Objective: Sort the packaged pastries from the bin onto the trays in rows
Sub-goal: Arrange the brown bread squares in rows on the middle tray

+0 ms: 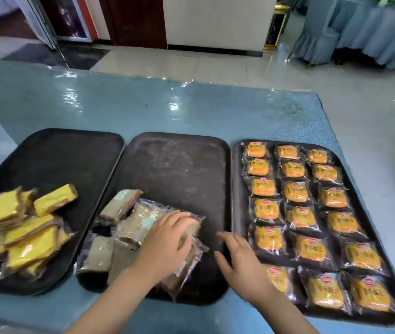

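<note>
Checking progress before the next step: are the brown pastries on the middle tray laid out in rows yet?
No, the brown pastries lie in a loose heap at the near left of the middle tray.

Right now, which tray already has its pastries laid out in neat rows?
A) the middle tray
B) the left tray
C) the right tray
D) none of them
C: the right tray holds orange pastries in three tidy columns, while the other two hold loose heaps.

Three dark trays on blue surface (143, 112). Left tray (71, 150): yellow packs (23, 235) piled. Middle tray (179, 169): brown packs (121, 206) heaped, pressed by left hand (167, 239). Right hand (242, 263) held open above middle tray. Right tray (236, 189): orange packs (296, 192) laid in three columns.
</note>
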`<move>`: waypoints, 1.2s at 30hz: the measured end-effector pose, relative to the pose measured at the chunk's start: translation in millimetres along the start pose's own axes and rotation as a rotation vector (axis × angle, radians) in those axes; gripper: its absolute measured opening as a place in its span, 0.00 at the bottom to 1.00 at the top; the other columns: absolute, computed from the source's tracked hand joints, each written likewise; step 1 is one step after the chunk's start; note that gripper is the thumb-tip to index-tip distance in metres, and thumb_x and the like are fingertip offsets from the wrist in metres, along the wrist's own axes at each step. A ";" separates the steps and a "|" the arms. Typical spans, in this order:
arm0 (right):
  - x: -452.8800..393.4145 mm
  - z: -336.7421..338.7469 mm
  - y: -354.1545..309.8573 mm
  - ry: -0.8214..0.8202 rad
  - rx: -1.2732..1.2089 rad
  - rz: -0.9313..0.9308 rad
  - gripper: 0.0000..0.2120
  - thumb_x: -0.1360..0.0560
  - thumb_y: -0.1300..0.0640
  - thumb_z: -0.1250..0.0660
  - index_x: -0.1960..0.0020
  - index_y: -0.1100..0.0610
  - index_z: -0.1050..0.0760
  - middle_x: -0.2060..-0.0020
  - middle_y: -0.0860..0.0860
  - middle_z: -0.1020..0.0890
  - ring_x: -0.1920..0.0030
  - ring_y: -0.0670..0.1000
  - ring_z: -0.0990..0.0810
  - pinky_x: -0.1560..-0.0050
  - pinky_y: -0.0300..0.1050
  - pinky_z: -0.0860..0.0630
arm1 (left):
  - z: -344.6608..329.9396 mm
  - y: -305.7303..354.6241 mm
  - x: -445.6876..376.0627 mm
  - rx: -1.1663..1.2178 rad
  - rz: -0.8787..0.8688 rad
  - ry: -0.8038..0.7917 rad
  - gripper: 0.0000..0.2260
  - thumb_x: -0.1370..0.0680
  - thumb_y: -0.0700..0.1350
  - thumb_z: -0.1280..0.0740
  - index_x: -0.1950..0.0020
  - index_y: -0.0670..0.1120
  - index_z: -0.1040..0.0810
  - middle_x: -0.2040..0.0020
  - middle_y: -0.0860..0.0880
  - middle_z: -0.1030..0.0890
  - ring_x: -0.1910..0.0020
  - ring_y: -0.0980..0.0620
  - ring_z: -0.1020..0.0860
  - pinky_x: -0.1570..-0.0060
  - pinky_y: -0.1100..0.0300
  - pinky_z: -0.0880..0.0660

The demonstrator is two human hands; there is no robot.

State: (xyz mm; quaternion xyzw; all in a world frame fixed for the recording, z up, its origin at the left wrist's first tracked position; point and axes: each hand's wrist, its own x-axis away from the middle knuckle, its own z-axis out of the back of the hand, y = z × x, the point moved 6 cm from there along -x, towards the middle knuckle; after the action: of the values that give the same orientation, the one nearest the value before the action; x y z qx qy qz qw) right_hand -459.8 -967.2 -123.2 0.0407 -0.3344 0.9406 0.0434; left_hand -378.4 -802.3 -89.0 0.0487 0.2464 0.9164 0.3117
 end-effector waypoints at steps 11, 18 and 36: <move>-24.8 -71.2 -47.5 0.125 -0.209 -0.405 0.25 0.28 0.47 0.27 0.35 0.51 0.29 0.43 0.47 0.22 0.40 0.45 0.23 0.40 0.40 0.28 | 36.5 -140.7 41.5 -0.034 -0.112 -0.153 0.18 0.22 0.50 0.44 0.33 0.56 0.27 0.30 0.59 0.31 0.28 0.57 0.38 0.28 0.57 0.43; -28.7 -54.7 -57.0 0.126 -0.292 -0.560 0.13 0.32 0.47 0.24 0.51 0.51 0.20 0.61 0.46 0.16 0.60 0.45 0.18 0.56 0.42 0.22 | 36.5 -153.7 40.0 0.054 -0.145 -0.211 0.16 0.20 0.53 0.44 0.32 0.59 0.29 0.31 0.64 0.36 0.31 0.64 0.41 0.29 0.61 0.49; -67.2 -3.3 -147.6 0.465 -0.451 -0.019 0.09 0.25 0.59 0.28 0.47 0.51 0.24 0.55 0.48 0.20 0.56 0.51 0.20 0.56 0.47 0.22 | 52.1 -156.8 -10.0 0.800 0.352 -0.231 0.12 0.16 0.49 0.45 0.43 0.53 0.22 0.53 0.55 0.16 0.55 0.51 0.19 0.52 0.60 0.27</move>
State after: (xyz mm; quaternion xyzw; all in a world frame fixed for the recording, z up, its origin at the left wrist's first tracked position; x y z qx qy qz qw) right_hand -377.2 -854.8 -40.4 -0.1830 -0.5149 0.8265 0.1353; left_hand -272.0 -679.0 -118.4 0.3082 0.5327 0.7768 0.1332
